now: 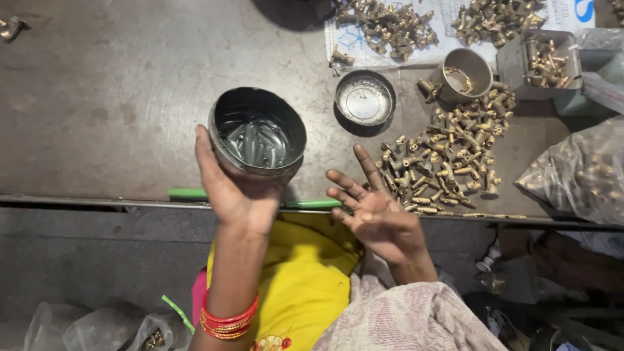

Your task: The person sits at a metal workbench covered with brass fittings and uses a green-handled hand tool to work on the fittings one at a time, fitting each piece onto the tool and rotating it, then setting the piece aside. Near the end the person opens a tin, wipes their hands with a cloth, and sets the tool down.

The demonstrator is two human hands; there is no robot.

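Observation:
My left hand (pixel 231 188) holds a dark round metal bowl (pixel 258 133) from below, tilted toward me. Inside the bowl lie several small grey metal pieces in dark oily liquid. My right hand (pixel 377 211) is open, palm up, fingers spread, just right of the bowl and holding nothing. Its fingertips reach the near edge of a loose pile of small brass fittings (pixel 448 162) on the grey worktop (pixel 104 97). Red bangles (pixel 227 320) circle my left wrist.
A small shiny steel dish (pixel 364 99) sits behind the bowl. A metal cup (pixel 463 75), a grey box of brass parts (pixel 543 62) and more brass piles on white paper (pixel 390 26) lie at the back right. A plastic bag of parts (pixel 578 172) rests at right. A green strip (pixel 188 194) lines the table edge.

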